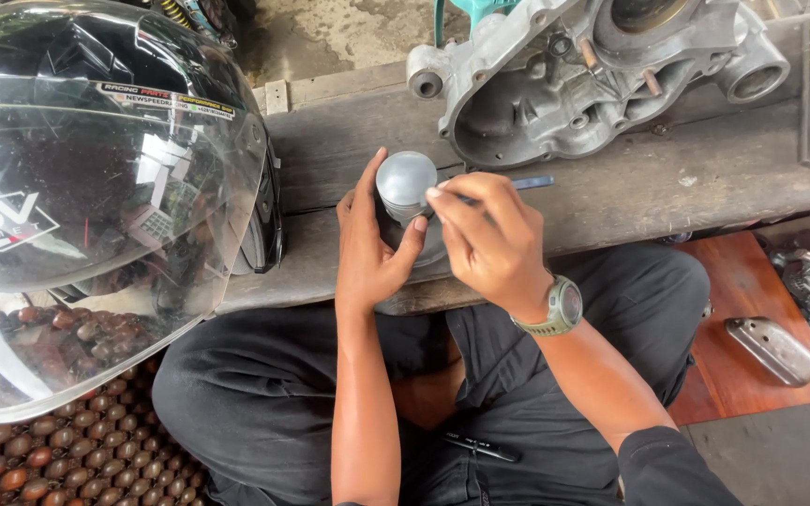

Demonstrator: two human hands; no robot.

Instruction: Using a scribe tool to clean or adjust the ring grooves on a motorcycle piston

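My left hand [367, 245] wraps around a round silver piston [405, 180], holding it upright on the wooden bench [667, 178]. My right hand [487, 239], with a watch on the wrist, pinches a thin tool with a blue handle [529, 183] and sets its tip against the piston's upper edge. Both hands are close together above the bench's near edge. My legs in black trousers lie below.
A large black helmet with a clear visor [96, 187] rests at the left on a wooden-bead seat cover [58, 440]. A grey metal engine casing [592, 75] lies at the back of the bench. A black pen [482, 447] sits on my lap. Metal parts [775, 349] lie on the floor at right.
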